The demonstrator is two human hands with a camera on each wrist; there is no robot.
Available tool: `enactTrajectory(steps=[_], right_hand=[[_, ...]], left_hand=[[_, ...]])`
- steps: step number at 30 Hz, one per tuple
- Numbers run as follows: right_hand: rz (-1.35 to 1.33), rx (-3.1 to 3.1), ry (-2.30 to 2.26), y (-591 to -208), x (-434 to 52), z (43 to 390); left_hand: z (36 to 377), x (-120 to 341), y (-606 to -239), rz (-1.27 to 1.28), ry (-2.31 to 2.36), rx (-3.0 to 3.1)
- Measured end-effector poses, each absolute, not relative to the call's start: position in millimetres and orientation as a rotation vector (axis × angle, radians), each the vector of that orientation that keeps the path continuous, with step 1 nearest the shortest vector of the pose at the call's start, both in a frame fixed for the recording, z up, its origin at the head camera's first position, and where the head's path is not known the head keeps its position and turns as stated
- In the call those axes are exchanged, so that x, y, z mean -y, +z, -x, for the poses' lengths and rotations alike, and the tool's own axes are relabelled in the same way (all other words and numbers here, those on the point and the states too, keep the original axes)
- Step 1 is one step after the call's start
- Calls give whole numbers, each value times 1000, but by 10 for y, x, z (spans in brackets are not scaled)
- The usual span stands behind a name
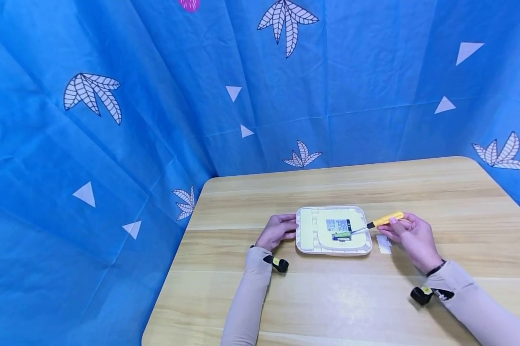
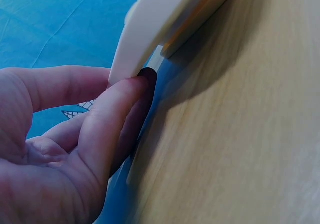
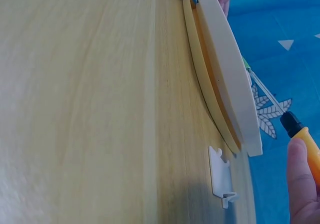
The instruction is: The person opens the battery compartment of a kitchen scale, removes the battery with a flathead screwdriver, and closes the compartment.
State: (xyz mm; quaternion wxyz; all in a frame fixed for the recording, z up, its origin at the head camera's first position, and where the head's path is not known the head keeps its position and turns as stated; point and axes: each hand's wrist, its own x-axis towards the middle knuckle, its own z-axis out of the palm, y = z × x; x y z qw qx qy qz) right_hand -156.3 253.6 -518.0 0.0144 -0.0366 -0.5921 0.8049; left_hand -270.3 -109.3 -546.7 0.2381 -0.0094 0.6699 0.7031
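Prying at the green battery (image 1: 341,234) with the screwdriver (image 1: 383,221).
Right hand (image 1: 411,236) pinching the handle, left hand (image 1: 277,229) bracing the white device (image 1: 308,230); risking the tip slipping.

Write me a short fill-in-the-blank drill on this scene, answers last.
1. The right hand holds a screwdriver with a ____ handle.
2. The left hand touches the white device's ____ edge.
3. The small white cover lies on the ____ tabletop.

Answers: yellow; left; wooden
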Motion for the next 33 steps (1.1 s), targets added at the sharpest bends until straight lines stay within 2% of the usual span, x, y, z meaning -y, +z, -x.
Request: enactTrajectory(steps=[19,28,33], right_hand=[[27,1842,2409,-5126,-2547,1556],[-151,2060,2068,-5057,-2443,1521],[-161,2270,1786,-5008,-2394,1492]], left_hand=[[2685,1090,-5458,32,1936,-1840],[2691,1083,-5459,32,1929,-1844],[2692,1087,-5465,32,1932,-1844]])
